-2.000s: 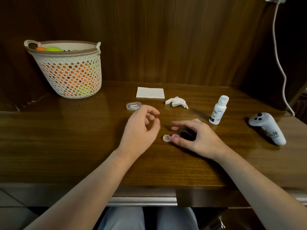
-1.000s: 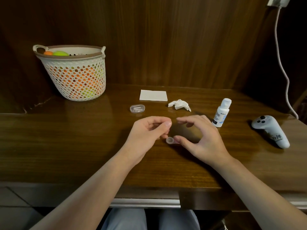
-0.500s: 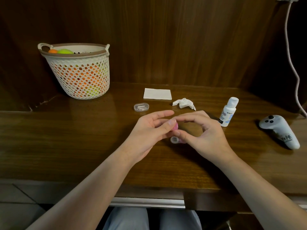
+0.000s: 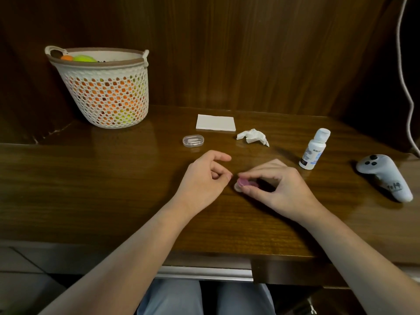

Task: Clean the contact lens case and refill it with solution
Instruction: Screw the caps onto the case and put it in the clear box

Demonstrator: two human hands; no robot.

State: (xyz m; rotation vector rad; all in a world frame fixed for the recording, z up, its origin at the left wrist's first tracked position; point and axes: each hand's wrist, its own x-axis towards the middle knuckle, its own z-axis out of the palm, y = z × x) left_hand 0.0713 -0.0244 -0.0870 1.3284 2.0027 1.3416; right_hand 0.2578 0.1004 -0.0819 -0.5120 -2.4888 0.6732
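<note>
Contact lens case (image 4: 246,184) sits at frame centre on the table (image 4: 113,189), pinched by the right hand (image 4: 277,185), pink cap on top. Left hand (image 4: 202,178) rests beside it, loosely curled, empty. Solution bottle (image 4: 314,149), right, label unreadable.

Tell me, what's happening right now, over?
Right hand pinching pink cap over lens case. Left hand beside it, holding nothing. Solution bottle capped, upright. Nothing in the way.

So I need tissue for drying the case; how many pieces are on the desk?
2: a flat folded tissue near the back, and a crumpled tissue just right of it.
</note>
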